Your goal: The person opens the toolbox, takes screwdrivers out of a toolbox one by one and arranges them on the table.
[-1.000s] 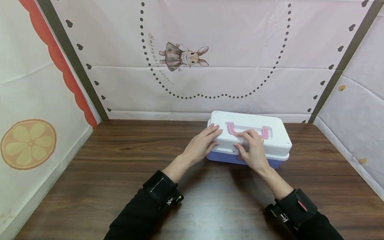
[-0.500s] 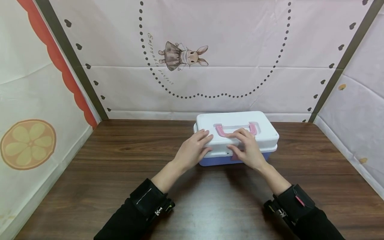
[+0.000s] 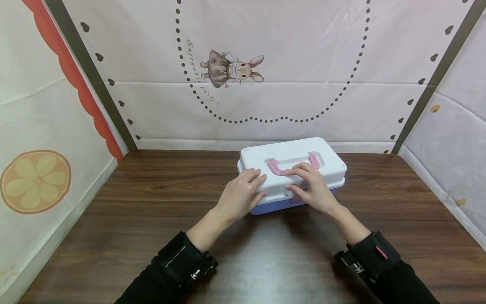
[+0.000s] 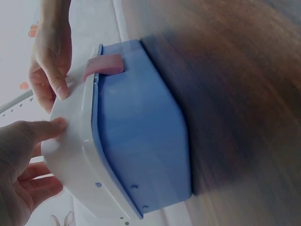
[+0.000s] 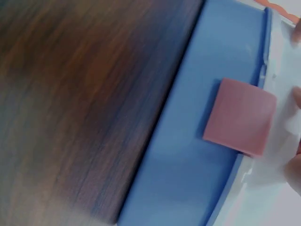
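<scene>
While the box (image 3: pixel 279 185) lies long side crosswise ahead on the surface (image 3: pixel 182 190), its left end angled nearer, the left hand (image 3: pixel 241 190) grips the lid (image 3: pixel 292 148) at its left front, the right hand (image 3: pixel 316 192) its front edge by the handle (image 3: pixel 274 166).

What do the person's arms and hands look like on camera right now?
Left hand and right hand are bare, with no gloves. Both arms wear black: left sleeve, right sleeve. Left wrist band is black with a thin pale line; right wrist band is black with a small red tag.
</scene>
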`<state>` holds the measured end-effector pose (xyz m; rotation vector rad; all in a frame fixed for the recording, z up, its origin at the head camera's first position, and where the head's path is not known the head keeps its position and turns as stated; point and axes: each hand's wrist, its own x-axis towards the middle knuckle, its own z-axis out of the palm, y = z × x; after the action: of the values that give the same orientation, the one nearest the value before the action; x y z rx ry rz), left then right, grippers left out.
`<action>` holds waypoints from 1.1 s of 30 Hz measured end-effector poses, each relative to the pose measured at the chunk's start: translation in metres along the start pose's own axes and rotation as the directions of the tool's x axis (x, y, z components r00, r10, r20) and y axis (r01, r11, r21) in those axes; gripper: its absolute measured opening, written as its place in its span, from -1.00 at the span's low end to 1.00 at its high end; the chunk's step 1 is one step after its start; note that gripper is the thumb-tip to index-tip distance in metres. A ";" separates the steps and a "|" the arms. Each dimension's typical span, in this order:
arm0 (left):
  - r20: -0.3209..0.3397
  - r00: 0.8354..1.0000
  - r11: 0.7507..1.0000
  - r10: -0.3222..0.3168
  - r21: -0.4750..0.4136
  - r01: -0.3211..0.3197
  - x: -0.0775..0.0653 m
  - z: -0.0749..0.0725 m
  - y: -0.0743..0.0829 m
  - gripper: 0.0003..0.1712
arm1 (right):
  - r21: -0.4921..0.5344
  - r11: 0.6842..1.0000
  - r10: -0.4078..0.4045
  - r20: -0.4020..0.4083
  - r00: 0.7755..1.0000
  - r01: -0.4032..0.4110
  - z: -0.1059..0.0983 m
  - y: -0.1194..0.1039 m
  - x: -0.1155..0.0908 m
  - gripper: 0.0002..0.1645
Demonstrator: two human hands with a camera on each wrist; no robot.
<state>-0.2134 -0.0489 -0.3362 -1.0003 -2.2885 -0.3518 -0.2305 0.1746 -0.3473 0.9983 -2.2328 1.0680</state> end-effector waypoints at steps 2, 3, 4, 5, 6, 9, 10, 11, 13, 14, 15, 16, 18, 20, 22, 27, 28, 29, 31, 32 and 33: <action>0.000 1.000 1.000 0.005 -0.013 -0.005 0.002 -0.002 -0.002 -0.57 | -0.013 1.000 0.005 0.000 1.000 -0.005 -0.002 -0.001 0.000 -0.60; 0.000 1.000 1.000 0.007 -0.022 -0.007 0.003 -0.003 -0.003 -0.58 | -0.020 1.000 0.009 -0.006 1.000 -0.009 -0.003 -0.002 0.000 -0.60; -0.003 1.000 0.999 0.008 -0.036 -0.008 0.004 -0.003 -0.005 -0.59 | -0.026 1.000 0.015 -0.015 1.000 -0.016 -0.004 -0.003 0.000 -0.61; -0.008 1.000 0.999 0.006 -0.050 -0.006 0.006 -0.004 -0.007 -0.60 | -0.030 0.999 0.023 -0.028 0.999 -0.024 -0.005 -0.004 -0.001 -0.61; -0.016 1.000 0.998 0.002 -0.063 -0.003 0.009 -0.005 -0.009 -0.62 | -0.034 0.999 0.036 -0.047 0.998 -0.038 -0.006 -0.006 -0.001 -0.63; -0.035 0.999 0.994 -0.031 -0.103 0.028 0.017 -0.006 -0.015 -0.66 | -0.062 0.993 0.094 -0.142 0.985 -0.104 -0.009 -0.010 -0.003 -0.68; -0.039 0.998 0.992 -0.053 -0.120 0.048 0.020 -0.005 -0.018 -0.66 | -0.078 0.988 0.119 -0.181 0.976 -0.135 -0.010 -0.012 -0.004 -0.70; -0.037 0.996 0.988 -0.079 -0.133 0.073 0.024 -0.004 -0.021 -0.66 | -0.099 0.980 0.146 -0.222 0.964 -0.171 -0.012 -0.014 -0.005 -0.71; -0.024 0.989 0.977 -0.143 -0.162 0.137 0.030 -0.003 -0.027 -0.64 | -0.143 0.958 0.200 -0.295 0.934 -0.250 -0.015 -0.017 -0.006 -0.72; -0.014 0.984 0.968 -0.177 -0.181 0.171 0.033 -0.001 -0.031 -0.62 | -0.164 0.943 0.225 -0.324 0.919 -0.289 -0.016 -0.018 -0.007 -0.71; -0.003 0.978 0.958 -0.209 -0.200 0.204 0.036 0.001 -0.034 -0.60 | -0.183 0.928 0.248 -0.346 0.905 -0.325 -0.017 -0.020 -0.008 -0.70; 0.007 0.971 0.947 -0.239 -0.219 0.234 0.039 0.002 -0.038 -0.58 | -0.198 0.912 0.272 -0.360 0.893 -0.358 -0.018 -0.021 -0.009 -0.67; 0.040 0.957 0.921 -0.288 -0.264 0.288 0.045 0.007 -0.044 -0.56 | -0.223 0.877 0.329 -0.365 0.871 -0.425 -0.020 -0.024 -0.012 -0.59; 0.075 0.942 0.886 -0.327 -0.322 0.333 0.050 0.012 -0.050 -0.54 | -0.242 0.840 0.392 -0.349 0.851 -0.486 -0.022 -0.028 -0.014 -0.48; 0.117 0.925 0.848 -0.362 -0.371 0.379 0.053 0.017 -0.055 -0.52 | -0.258 0.802 0.455 -0.319 0.831 -0.539 -0.023 -0.032 -0.016 -0.36; 0.238 0.858 0.743 -0.455 -0.430 0.513 0.056 0.027 -0.063 -0.42 | -0.294 0.730 0.578 -0.218 0.787 -0.617 -0.025 -0.040 -0.020 -0.09; 0.257 0.847 0.728 -0.465 -0.434 0.531 0.056 0.028 -0.064 -0.41 | -0.295 0.721 0.594 -0.201 0.779 -0.626 -0.024 -0.041 -0.020 -0.05; 0.272 0.837 0.712 -0.475 -0.439 0.548 0.055 0.029 -0.065 -0.40 | -0.298 0.716 0.605 -0.187 0.774 -0.631 -0.024 -0.041 -0.020 -0.03; 0.290 0.825 0.689 -0.486 -0.454 0.565 0.054 0.031 -0.067 -0.40 | -0.294 0.710 0.622 -0.163 0.766 -0.639 -0.023 -0.042 -0.020 0.00; 0.290 0.825 0.684 -0.486 -0.461 0.565 0.053 0.031 -0.067 -0.40 | -0.286 0.711 0.627 -0.158 0.763 -0.643 -0.023 -0.042 -0.020 0.00; 0.281 0.829 0.687 -0.483 -0.466 0.558 0.052 0.031 -0.067 -0.41 | -0.278 0.713 0.628 -0.157 0.762 -0.644 -0.022 -0.042 -0.020 0.00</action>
<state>-0.3041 -0.0504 -0.3277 -0.5793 -2.6431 -1.2597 -0.1836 0.1823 -0.3284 0.0272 -2.6650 0.9122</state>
